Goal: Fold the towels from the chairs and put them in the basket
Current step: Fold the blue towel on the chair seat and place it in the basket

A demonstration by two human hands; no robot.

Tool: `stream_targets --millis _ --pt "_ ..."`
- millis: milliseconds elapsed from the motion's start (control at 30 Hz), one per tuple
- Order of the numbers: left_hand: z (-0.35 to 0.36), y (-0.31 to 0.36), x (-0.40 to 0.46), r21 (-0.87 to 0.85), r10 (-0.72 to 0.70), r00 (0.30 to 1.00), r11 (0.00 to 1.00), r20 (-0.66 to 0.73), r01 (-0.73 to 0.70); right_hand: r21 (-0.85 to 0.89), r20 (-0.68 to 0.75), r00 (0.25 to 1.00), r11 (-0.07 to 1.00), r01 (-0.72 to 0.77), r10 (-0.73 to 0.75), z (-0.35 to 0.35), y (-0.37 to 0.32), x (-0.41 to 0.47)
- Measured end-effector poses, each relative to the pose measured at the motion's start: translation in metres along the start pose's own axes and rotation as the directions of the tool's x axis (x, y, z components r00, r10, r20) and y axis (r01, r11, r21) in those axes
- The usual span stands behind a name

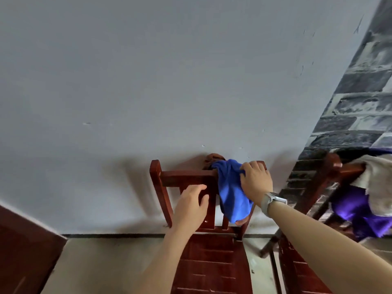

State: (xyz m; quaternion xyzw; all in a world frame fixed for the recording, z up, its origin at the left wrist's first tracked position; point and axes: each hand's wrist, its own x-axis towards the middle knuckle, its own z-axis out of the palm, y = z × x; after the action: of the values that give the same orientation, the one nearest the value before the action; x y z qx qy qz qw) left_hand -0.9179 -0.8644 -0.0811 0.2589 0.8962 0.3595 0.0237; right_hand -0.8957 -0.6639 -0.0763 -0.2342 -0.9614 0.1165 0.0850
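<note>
A blue towel (230, 192) hangs over the top rail of a red-brown wooden chair (182, 177) that stands against the grey wall. A brown cloth (213, 159) peeks out behind it on the rail. My right hand (255, 181), with a watch on the wrist, grips the blue towel at the rail's right end. Lower and to the left, my left hand (192, 205) hovers in front of the chair back with fingers relaxed and holds nothing. No basket is in view.
A second wooden chair (331, 172) at the right carries a beige towel (375, 177) and a purple towel (358, 211). Behind it is a grey brick-pattern wall (356, 102). A dark red panel (23, 247) fills the lower left corner.
</note>
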Motion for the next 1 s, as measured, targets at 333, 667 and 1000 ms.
stream_targets --millis 333,667,1000 --pt "0.031 0.021 0.070 0.126 0.069 0.969 0.987 0.238 -0.102 0.813 -0.084 0.923 0.562 -0.154 0.374 -0.030 0.026 -0.058" --pt "0.039 0.011 0.070 0.196 0.148 0.980 0.965 0.135 -0.172 0.637 0.243 0.935 0.684 -0.355 0.259 -0.028 0.023 -0.059" --pt "0.029 0.018 0.076 -0.157 0.194 0.980 0.970 0.043 -0.185 0.829 -0.019 0.996 0.559 -0.030 0.082 -0.078 0.012 -0.032"
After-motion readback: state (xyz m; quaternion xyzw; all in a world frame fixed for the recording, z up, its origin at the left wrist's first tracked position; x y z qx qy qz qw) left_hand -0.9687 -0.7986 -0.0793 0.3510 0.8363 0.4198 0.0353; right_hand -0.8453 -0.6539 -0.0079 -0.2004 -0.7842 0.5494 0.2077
